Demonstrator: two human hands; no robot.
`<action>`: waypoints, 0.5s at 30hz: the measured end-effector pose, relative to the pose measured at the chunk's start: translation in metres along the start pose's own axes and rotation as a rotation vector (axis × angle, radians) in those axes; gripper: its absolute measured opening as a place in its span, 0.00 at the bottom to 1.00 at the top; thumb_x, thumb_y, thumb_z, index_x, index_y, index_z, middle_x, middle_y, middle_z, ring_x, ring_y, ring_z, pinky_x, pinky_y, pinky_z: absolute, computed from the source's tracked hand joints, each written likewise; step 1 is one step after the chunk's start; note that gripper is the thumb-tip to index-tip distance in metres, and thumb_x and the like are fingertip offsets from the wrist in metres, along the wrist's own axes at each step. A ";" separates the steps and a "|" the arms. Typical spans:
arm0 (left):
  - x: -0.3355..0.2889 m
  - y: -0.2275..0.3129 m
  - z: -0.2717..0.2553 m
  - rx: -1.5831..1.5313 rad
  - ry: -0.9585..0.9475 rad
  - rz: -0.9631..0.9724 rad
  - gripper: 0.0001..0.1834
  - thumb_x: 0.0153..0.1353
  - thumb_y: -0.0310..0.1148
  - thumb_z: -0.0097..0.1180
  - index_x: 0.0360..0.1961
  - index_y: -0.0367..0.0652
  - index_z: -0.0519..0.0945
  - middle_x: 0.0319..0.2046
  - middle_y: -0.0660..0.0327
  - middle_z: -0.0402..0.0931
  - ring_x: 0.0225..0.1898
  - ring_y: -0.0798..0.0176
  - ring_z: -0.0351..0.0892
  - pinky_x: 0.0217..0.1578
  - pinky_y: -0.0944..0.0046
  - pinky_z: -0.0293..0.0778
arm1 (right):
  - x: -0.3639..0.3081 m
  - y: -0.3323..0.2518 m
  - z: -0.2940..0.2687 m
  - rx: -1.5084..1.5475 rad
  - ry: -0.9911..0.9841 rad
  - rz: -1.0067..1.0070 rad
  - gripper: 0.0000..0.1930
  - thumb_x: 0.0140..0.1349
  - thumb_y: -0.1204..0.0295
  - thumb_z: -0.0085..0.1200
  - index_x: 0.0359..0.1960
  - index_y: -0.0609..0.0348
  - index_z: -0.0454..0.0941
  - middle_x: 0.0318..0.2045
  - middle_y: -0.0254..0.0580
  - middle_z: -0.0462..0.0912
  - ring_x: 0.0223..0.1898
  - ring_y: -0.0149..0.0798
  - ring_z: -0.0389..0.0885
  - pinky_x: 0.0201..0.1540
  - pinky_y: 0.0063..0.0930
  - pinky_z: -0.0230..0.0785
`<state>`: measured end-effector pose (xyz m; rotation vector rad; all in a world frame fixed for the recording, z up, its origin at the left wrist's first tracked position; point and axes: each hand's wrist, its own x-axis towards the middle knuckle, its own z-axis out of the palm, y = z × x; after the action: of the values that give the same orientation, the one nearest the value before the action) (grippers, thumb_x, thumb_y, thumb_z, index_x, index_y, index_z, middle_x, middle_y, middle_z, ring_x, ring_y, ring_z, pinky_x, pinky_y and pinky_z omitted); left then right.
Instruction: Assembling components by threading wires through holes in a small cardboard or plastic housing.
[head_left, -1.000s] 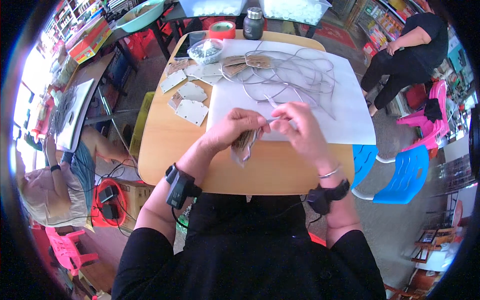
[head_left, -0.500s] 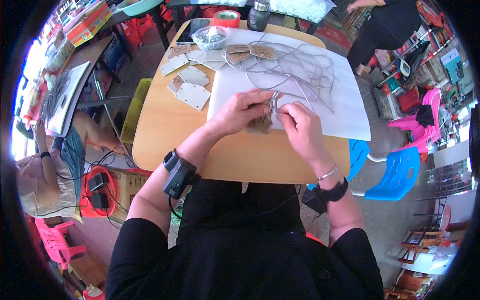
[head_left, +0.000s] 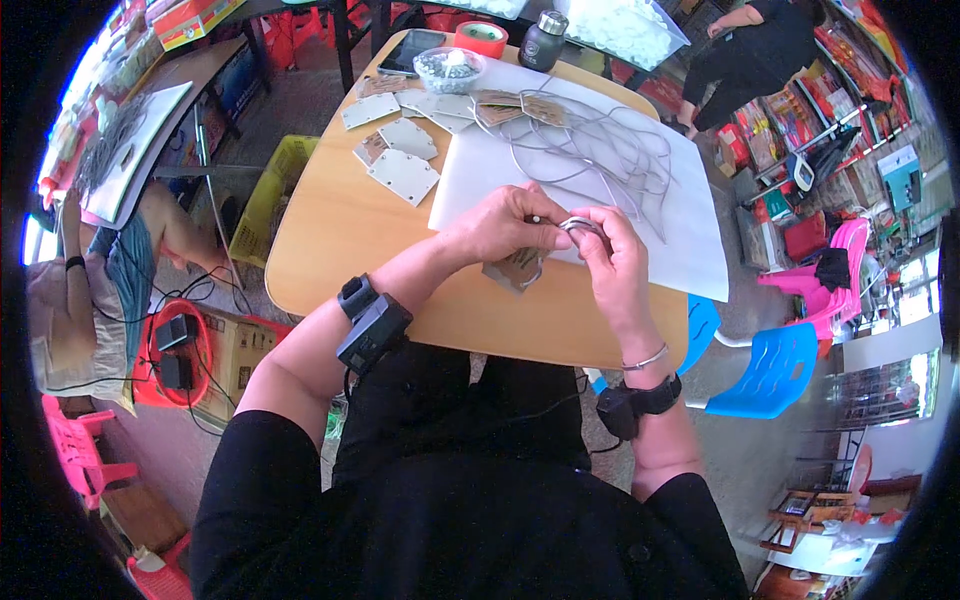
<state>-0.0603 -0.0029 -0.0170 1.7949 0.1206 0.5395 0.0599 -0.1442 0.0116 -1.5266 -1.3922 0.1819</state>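
Close together over the near edge of the white sheet [head_left: 690,240], my two hands work on a grey cord [head_left: 583,226] wound in small loops. The fingers of my left hand [head_left: 500,224] are closed on it, and a brown-faced card piece [head_left: 517,268] hangs just beneath them. My right hand [head_left: 614,258] pinches the loops between thumb and fingers. Beyond the hands, longer loose cord [head_left: 600,150] spreads in tangled loops, with brown card pieces [head_left: 540,108] lying at its left end. How the hanging card joins the cord is hidden by my fingers.
On the wooden table [head_left: 330,240] lie pale cards with holes [head_left: 405,175], a clear bowl of small parts [head_left: 450,72], a phone [head_left: 412,52], a tape roll [head_left: 481,38] and a dark bottle [head_left: 543,40]. A blue chair [head_left: 765,370] stands right; another person [head_left: 80,330] sits left.
My right hand has turned and now pinches the cord loops beside the left. The card under my left hand shows more clearly. The whole view has shifted slightly.
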 end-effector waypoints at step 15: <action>-0.003 0.005 0.020 0.727 0.253 0.332 0.07 0.41 0.33 0.63 0.25 0.48 0.82 0.24 0.68 0.76 0.33 0.63 0.72 0.43 0.60 0.62 | -0.015 0.017 0.005 -0.068 -0.031 0.200 0.05 0.59 0.75 0.51 0.30 0.64 0.70 0.23 0.43 0.73 0.24 0.34 0.71 0.30 0.28 0.65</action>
<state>-0.0560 -0.0233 -0.0172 2.4647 0.2128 1.0582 0.0626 -0.1509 -0.0103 -1.7263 -1.2801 0.2840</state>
